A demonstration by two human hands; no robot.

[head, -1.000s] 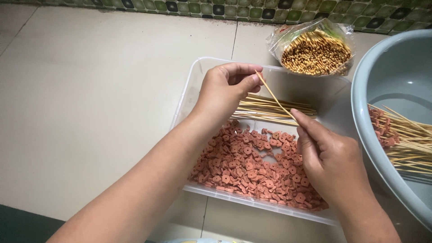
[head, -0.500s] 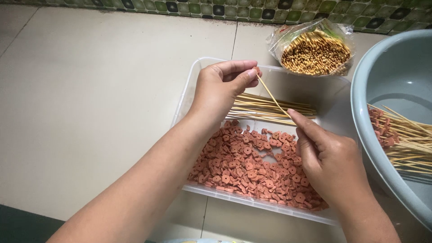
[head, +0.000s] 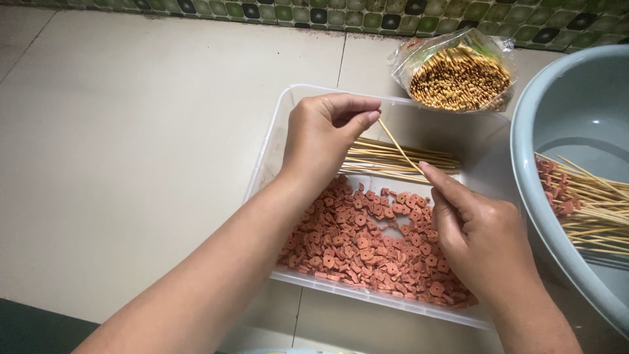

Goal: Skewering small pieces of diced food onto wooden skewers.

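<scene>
Wooden stick: one thin bamboo stick [head: 401, 147] slants between the two hands, above the tray.
Left hand: the left hand [head: 324, 141] is over the far part of the tray. Its fingers are curled in and pinch the top end of the stick.
Right hand: the right hand [head: 475, 233] is over the near right part of the tray. Its fingers pinch the low end of the stick.
Tray: a clear plastic tray [head: 275, 141] sits on the pale tiled floor [head: 144, 151].
Pink pieces: lots of small flat pink pieces [head: 357, 242] with holes lie in a heap in the near half of the tray, under the hands.
Spare sticks: a bunch of bare sticks [head: 400, 160] lies flat in the far half of the tray, just behind the pink heap.
Bag: a clear bag of sticks [head: 458, 78] stands just behind the tray, ends up.
Bowl: a big grey-blue bowl [head: 537, 124] is to the right of the tray. Sticks loaded with pink pieces [head: 583, 200] lie inside it.
Wall edge: green tiles [head: 314, 13] run along the far side.
</scene>
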